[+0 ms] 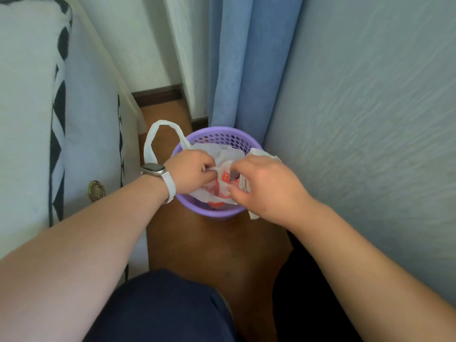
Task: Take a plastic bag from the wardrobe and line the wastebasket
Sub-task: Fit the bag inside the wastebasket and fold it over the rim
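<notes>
A small purple perforated wastebasket (223, 138) stands on the brown floor between a bed and the curtain. A white plastic bag (223, 154) with red print lies crumpled inside its mouth. One bag handle loops up over the basket's left rim; part of the other sticks out by my right hand. My left hand (191, 170), with a white watch on the wrist, pinches the bag's edge over the left side of the basket. My right hand (265, 186) grips the bag over the right side. The basket's bottom is hidden by the bag and my hands.
A bed with a white and dark-patterned cover (32, 107) fills the left. A blue curtain (237, 70) and pale fabric (370, 119) hang at the right. My knee in dark trousers (162, 307) is at the bottom. The floor strip is narrow.
</notes>
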`<control>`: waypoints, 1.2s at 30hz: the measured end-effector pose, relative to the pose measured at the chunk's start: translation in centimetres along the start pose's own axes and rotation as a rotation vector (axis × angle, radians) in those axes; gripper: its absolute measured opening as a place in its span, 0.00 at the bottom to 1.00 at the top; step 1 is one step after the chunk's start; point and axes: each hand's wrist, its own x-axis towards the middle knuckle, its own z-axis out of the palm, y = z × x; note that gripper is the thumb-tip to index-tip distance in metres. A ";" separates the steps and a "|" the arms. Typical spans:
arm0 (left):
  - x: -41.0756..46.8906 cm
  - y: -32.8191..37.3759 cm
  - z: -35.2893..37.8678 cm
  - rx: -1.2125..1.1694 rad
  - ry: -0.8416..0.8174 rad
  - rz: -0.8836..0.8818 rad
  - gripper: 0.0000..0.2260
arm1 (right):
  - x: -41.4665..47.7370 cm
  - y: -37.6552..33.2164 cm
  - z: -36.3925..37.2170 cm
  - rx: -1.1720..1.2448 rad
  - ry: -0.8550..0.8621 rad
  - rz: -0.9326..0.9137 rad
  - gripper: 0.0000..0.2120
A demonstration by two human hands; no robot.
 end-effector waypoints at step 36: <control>-4.5 0.0 1.3 0.197 0.002 0.060 0.16 | -4.0 5.4 7.1 -0.118 0.140 0.058 0.06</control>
